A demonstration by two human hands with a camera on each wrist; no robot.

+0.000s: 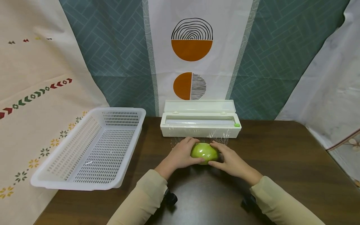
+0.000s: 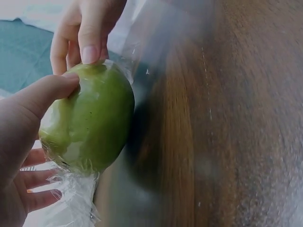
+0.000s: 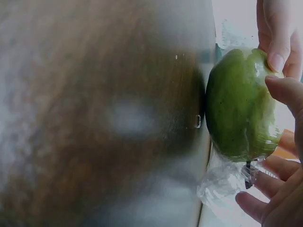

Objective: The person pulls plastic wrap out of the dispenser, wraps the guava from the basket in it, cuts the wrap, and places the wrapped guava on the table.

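To cover the green fruit well, you would likely do best to draw the clear film taut and smooth its loose ends flat. The fruit sits between the fingers of your left hand and right hand, both grasping it, thumbs on the near side; the white film dispenser stands just beyond your fingertips, the white basket well to their left.

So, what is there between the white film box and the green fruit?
Clear, wrinkled plastic film lies between the box and the fruit, over a strip of dark table; the head view shows this.
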